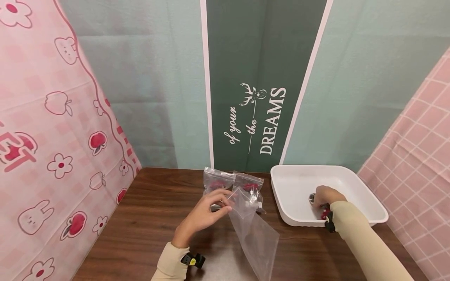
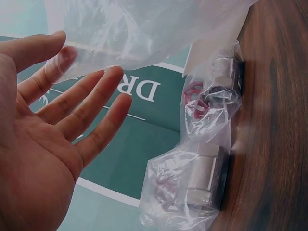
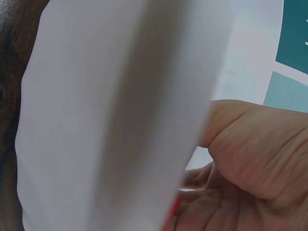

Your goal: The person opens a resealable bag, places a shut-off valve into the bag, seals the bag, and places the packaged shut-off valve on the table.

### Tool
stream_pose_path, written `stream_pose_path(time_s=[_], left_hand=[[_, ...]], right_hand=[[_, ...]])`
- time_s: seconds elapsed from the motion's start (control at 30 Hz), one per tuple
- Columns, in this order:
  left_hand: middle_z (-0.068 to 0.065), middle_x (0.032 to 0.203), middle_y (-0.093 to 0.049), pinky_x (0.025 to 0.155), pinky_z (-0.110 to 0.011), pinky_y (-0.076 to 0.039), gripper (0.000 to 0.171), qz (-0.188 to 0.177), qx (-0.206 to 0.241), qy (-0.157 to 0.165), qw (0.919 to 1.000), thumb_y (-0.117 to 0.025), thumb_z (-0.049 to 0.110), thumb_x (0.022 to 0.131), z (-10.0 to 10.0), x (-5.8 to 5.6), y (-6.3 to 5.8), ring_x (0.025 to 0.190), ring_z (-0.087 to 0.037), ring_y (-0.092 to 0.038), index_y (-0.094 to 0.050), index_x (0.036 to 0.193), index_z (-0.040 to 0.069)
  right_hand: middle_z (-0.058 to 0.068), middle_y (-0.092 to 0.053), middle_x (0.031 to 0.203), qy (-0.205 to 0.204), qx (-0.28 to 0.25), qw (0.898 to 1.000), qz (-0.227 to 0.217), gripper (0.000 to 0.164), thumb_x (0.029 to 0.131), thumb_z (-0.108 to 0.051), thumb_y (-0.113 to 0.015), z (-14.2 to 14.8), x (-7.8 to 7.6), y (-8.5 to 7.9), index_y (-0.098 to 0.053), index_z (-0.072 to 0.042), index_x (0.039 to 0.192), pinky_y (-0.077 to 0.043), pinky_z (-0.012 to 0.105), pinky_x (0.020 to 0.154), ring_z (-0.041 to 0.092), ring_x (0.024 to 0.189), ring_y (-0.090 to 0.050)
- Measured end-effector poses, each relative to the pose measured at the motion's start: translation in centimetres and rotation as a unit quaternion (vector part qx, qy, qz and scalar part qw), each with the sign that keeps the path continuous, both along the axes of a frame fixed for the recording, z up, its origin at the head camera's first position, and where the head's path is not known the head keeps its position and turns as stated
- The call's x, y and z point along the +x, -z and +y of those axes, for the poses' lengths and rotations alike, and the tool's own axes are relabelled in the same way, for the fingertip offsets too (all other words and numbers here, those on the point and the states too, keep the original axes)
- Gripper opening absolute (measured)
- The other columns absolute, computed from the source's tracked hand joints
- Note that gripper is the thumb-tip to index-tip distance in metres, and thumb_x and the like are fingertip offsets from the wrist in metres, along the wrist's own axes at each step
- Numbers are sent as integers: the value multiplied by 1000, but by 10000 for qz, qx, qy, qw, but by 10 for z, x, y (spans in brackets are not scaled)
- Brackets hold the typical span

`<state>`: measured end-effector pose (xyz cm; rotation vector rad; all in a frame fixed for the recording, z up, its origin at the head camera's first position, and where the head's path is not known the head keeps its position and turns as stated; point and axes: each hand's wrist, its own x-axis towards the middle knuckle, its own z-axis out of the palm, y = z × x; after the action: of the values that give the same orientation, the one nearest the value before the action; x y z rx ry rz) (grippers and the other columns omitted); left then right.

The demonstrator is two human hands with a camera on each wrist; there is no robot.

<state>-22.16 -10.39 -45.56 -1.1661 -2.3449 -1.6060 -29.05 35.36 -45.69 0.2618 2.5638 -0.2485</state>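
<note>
At the middle of the table, my left hand (image 1: 205,212) pinches a clear plastic bag (image 1: 260,238) near its upper edge between thumb and index finger. The bag hangs down toward the table's front, and the left wrist view shows the other three fingers stretched out beside it. Inside the white tray (image 1: 286,191), my right hand (image 1: 327,195) has its fingers curled round a metal valve (image 1: 311,198) with a red handle. The tray's wall hides most of those fingers in the right wrist view.
Behind the hanging bag, two zip bags (image 1: 249,180) stand side by side, each with a metal valve (image 2: 204,173) and red handwheel inside. A green printed curtain (image 1: 253,58) backs the wooden table (image 1: 158,203). Pink cloths (image 1: 70,128) hang at both sides.
</note>
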Motion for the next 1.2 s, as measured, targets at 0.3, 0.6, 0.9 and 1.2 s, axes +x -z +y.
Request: stream_pose_path(time_s=[0.3, 0.6, 0.9, 1.2], left_hand=[[-15, 134, -70, 88, -35, -63, 9, 103, 314, -15, 9995, -75, 10, 100, -4, -5, -1, 111, -18, -71, -69, 96, 16], [-11, 135, -70, 88, -38, -63, 11, 233, 177, -296, 9991, -76, 11, 100, -18, -6, -13, 108, -22, -73, -69, 93, 19], [-11, 141, -66, 90, -32, -60, 16, 657, -101, -393, 9970, -77, 8, 97, -35, -9, -33, 105, -15, -70, -66, 93, 18], [-12, 144, -62, 92, -33, -58, 20, 1041, -237, -491, 9931, -79, 6, 93, -39, -7, -52, 103, -14, -69, -63, 92, 19]], right_hand=[[15, -56, 84, -61, 30, 9995, 295, 33, 87, -16, -77, 4, 0, -8, -61, 11, 98, -48, 34, 73, 26, 81, -56], [25, -61, 101, -477, -273, 9971, 533, 56, 89, -21, -77, 10, -5, -3, -54, 19, 121, -51, 45, 85, 34, 93, -57], [22, -61, 103, -832, -739, 9906, 790, 61, 90, -23, -76, 1, -3, -3, -53, 16, 129, -49, 40, 77, 30, 89, -58], [12, -65, 92, -785, -1191, 9836, 1103, 66, 90, -25, -75, -11, -2, -12, -51, 15, 137, -50, 34, 62, 21, 73, -60]])
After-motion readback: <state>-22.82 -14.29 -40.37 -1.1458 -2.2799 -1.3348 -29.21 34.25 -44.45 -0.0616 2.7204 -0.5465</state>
